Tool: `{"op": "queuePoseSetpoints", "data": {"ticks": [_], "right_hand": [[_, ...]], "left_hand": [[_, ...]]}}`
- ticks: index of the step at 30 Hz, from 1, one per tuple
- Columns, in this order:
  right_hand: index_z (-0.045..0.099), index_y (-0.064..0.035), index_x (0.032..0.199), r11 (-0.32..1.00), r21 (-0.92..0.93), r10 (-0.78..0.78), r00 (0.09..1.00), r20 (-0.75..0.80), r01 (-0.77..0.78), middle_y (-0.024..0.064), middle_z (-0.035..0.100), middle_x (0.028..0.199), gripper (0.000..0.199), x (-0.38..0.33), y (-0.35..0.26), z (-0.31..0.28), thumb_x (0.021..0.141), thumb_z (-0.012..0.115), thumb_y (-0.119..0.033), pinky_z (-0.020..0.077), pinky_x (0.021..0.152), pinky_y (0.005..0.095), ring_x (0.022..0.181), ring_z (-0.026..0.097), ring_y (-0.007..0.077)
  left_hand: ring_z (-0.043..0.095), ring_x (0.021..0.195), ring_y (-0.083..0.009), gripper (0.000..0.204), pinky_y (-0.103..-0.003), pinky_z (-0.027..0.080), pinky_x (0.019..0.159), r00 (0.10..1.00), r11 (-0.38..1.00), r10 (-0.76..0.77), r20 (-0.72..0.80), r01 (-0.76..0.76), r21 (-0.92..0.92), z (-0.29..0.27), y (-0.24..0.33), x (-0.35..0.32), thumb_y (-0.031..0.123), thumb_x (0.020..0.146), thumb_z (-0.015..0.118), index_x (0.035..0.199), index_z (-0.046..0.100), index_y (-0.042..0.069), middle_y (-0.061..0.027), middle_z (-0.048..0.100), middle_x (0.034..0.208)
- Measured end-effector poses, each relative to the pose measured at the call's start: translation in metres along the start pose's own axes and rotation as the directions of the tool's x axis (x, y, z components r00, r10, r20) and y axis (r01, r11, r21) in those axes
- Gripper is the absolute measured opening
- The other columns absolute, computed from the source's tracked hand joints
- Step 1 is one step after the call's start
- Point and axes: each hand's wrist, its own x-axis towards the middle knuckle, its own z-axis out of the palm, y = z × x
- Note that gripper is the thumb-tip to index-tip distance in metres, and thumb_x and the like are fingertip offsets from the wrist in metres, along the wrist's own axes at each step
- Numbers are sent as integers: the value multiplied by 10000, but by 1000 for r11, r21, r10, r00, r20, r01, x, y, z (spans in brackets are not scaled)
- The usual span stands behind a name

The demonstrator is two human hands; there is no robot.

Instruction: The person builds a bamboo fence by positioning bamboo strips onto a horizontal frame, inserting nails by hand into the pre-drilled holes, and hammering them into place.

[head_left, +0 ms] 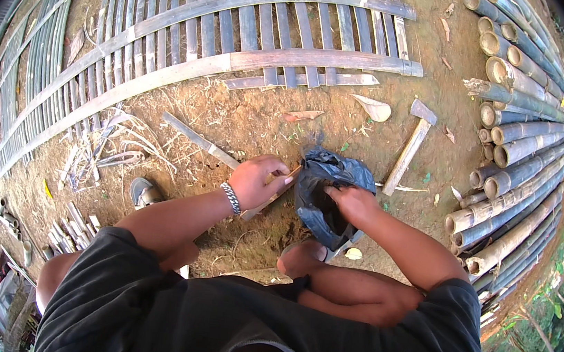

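Note:
A crumpled black plastic bag stands on the soil in front of me, its mouth gaping toward me. My right hand is at the bag's mouth, fingers curled and partly hidden inside it; what they grip cannot be made out. Just left of the bag, my left hand, with a chain bracelet at the wrist, pinches a thin brown strip whose tip reaches the bag's edge. Under that hand a flat piece of bamboo lies slanted on the ground.
A bamboo slat frame spans the far left. An axe-like hammer lies right of the bag. Stacked bamboo poles line the right side. Loose shavings and a slat lie to the left, near my shod foot.

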Motion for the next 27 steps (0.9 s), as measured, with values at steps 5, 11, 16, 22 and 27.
{"op": "queuePoseSetpoints", "data": {"ticks": [5, 11, 16, 22, 27], "right_hand": [[668, -72, 1133, 962, 273, 14, 999, 45, -26, 143, 748, 1018, 188, -15, -7, -27, 954, 621, -104, 602, 805, 415, 890, 748, 322], [576, -3, 1148, -98, 993, 125, 991, -56, 68, 154, 727, 1049, 163, -17, -16, -54, 998, 640, -3, 621, 816, 326, 921, 731, 196], [520, -47, 1067, -309, 942, 100, 990, -101, 128, 143, 731, 1009, 161, 4, -35, -87, 988, 652, 4, 632, 799, 335, 898, 736, 193], [535, -77, 1054, -506, 858, -2, 995, -98, 84, 131, 738, 1006, 165, 12, -33, -92, 988, 682, -43, 631, 800, 331, 859, 746, 191], [564, -70, 1067, -464, 885, 51, 998, -24, 45, 116, 735, 991, 167, 21, -34, -89, 985, 709, -92, 625, 804, 335, 855, 745, 192]], "left_hand": [[696, 886, -333, 142, -416, 548, 827, 996, 992, 77, -49, -81, -93, 2, 32, 18, 177, 917, 732, 970, 732, 46, -136, 716, 946], [707, 914, -192, 208, -321, 555, 825, 999, 910, 9, 34, 6, -415, 2, 66, 22, 123, 910, 777, 1086, 763, 14, -106, 729, 971], [660, 959, -137, 165, -282, 515, 880, 996, 749, -57, -75, -7, -663, 9, 74, 24, 81, 949, 738, 1091, 766, 3, -83, 711, 1028], [655, 990, -135, 109, -298, 522, 890, 994, 364, -100, 45, 79, -928, 13, 66, 32, 30, 966, 705, 1057, 739, -19, -80, 709, 1065], [659, 934, -119, 79, -288, 523, 865, 982, 309, -178, 60, 114, -944, 14, 57, 36, 70, 992, 685, 1018, 720, 4, -55, 725, 991]]}}
